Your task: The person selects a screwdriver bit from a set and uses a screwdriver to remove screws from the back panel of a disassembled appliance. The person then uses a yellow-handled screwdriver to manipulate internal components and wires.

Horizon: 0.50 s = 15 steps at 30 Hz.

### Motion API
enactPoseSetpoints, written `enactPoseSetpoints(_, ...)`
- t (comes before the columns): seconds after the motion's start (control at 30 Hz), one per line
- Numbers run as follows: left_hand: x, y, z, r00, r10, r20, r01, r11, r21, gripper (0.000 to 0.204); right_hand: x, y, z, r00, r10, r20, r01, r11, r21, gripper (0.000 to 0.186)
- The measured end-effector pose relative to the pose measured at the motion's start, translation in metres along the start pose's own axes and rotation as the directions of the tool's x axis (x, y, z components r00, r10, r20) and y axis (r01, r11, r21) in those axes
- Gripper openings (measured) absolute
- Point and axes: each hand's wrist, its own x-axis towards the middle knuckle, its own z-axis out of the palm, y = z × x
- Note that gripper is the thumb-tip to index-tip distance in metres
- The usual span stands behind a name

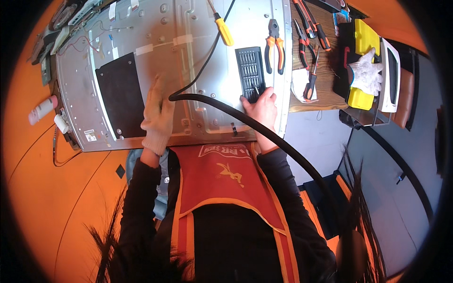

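Note:
My left hand, in a pale knit glove, lies with fingers stretched out on a large silver metal panel, just right of a black rectangular plate. It holds nothing. My bare right hand grips the near end of a black screwdriver bit case on the panel, thumb on its left side and fingers on its right. Rows of small bits show in the case; its near end is partly hidden by the hand. Beyond it lie pliers with orange-black handles and a yellow-handled screwdriver.
A black cable arches across the view between my hands. On the wooden table at right lie more red-black pliers, a small screwdriver, and a black-yellow toolbox with a white glove on it. A bottle stands at left.

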Motion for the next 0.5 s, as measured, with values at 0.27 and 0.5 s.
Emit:
enactPoseSetpoints(0.27,-0.028,-0.01,0.005,0.994,-0.064,0.084,0.055,0.993,0.101,0.041,-0.002,-0.003,-0.001,1.0,0.008,-0.003,-0.008,1.0,-0.012,0.077)
enactPoseSetpoints(0.5,-0.026,0.005,0.018,0.986,-0.112,0.127,0.126,0.985,-0.114,0.036,-0.002,-0.003,0.006,0.996,-0.039,-0.077,0.033,0.996,-0.077,0.078)
